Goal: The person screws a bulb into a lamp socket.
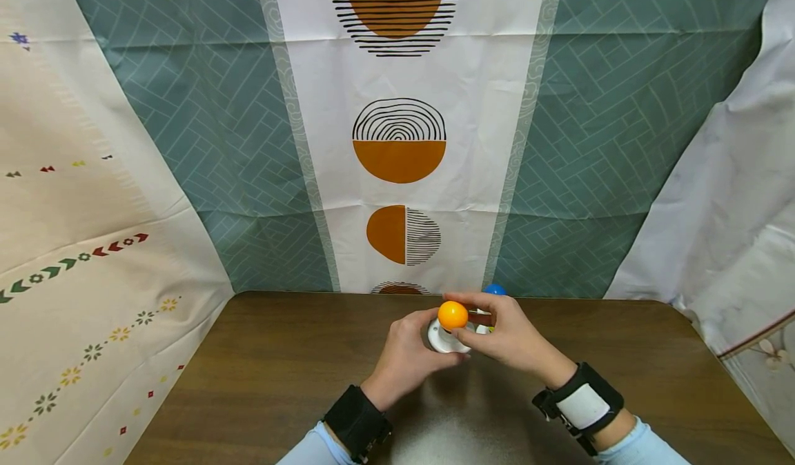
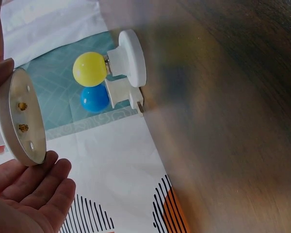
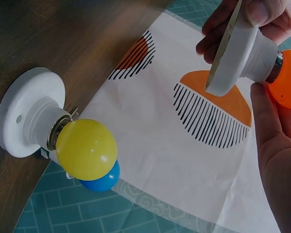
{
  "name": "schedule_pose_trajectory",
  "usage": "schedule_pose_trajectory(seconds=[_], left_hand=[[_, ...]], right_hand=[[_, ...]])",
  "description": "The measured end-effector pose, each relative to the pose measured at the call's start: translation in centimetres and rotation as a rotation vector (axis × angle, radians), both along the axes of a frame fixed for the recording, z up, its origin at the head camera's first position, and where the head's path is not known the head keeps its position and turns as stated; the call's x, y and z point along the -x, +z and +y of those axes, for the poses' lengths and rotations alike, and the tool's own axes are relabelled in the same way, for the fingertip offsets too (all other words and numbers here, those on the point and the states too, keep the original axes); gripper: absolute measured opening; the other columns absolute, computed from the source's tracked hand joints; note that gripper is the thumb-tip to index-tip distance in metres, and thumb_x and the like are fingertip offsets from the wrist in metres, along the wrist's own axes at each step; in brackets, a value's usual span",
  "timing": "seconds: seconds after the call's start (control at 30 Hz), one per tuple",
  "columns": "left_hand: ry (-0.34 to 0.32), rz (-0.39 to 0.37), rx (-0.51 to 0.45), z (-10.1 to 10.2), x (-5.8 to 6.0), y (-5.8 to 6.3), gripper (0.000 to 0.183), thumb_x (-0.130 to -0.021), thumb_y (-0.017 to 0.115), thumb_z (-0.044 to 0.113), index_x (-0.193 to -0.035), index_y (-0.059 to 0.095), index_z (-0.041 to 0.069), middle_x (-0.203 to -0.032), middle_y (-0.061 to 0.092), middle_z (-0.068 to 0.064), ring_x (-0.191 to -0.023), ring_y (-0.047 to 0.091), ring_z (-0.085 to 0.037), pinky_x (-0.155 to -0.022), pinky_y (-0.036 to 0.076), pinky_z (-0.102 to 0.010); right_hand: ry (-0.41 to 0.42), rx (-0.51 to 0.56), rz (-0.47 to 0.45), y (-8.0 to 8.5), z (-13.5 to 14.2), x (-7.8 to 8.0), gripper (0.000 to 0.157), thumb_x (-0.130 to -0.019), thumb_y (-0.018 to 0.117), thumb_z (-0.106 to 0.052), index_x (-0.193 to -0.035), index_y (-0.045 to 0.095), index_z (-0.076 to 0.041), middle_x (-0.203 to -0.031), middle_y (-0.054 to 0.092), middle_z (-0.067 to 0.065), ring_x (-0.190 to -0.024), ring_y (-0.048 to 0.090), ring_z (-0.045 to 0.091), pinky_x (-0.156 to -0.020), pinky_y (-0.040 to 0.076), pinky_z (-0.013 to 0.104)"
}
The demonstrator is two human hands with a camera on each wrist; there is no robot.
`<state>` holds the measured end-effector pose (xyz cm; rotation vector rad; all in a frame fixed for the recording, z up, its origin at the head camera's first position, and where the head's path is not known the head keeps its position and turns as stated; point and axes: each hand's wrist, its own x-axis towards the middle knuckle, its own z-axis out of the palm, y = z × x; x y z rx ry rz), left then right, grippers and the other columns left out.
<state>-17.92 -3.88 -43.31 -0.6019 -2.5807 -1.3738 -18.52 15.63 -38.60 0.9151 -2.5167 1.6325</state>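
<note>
Both hands hold up a white round lamp holder (image 1: 441, 339) fitted with an orange bulb (image 1: 453, 315), over the far part of the table. My left hand (image 1: 405, 349) grips the holder's round base by its rim, thumb and fingers on opposite sides. In the left wrist view the underside of the base (image 2: 31, 114) shows two brass screws. With thumb and fingers bent around it, my right hand (image 1: 511, 335) holds the orange bulb; a metal collar (image 3: 275, 67) shows between bulb and holder. How firmly the fingertips press is hard to see.
Behind the right hand stands a white holder (image 3: 31, 104) with a yellow bulb (image 3: 87, 149). Beyond it is another holder with a blue bulb (image 1: 495, 290), near the far edge of the brown table (image 1: 279, 382). Patterned cloth (image 1: 397, 196) hangs behind.
</note>
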Motion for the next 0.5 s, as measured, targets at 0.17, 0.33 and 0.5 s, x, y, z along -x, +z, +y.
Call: schedule_pose_trajectory(seconds=[0.17, 0.33, 0.5], left_hand=[[-0.002, 0.000, -0.004, -0.08, 0.03, -0.08, 0.068, -0.064, 0.080, 0.049, -0.124, 0.058, 0.025, -0.116, 0.062, 0.012, -0.100, 0.058, -0.007, -0.088, 0.051, -0.033], [-0.003, 0.001, -0.005, -0.14, 0.06, -0.01, 0.069, -0.065, 0.080, 0.049, -0.125, 0.057, 0.025, -0.116, 0.062, 0.011, -0.099, 0.058, -0.006, -0.087, 0.051, -0.030], [0.001, -0.002, -0.005, -0.13, 0.08, 0.05, 0.068, -0.065, 0.080, 0.049, -0.125, 0.057, 0.026, -0.115, 0.062, 0.011, -0.097, 0.058, -0.006, -0.084, 0.051, -0.027]], right_hand=[[-0.029, 0.022, 0.007, -0.21, -0.11, 0.05, 0.046, -0.078, 0.075, -0.026, -0.122, 0.060, -0.028, -0.121, 0.063, -0.007, -0.104, 0.061, 0.014, -0.087, 0.053, 0.029], [-0.063, 0.054, 0.011, -0.34, -0.27, 0.07, 0.044, -0.076, 0.077, -0.026, -0.118, 0.063, -0.027, -0.116, 0.065, -0.006, -0.101, 0.062, 0.015, -0.083, 0.054, 0.027], [-0.113, 0.077, 0.020, -0.41, -0.33, -0.09, 0.043, -0.074, 0.078, -0.031, -0.114, 0.065, -0.025, -0.113, 0.066, -0.006, -0.098, 0.063, 0.013, -0.079, 0.055, 0.029]])
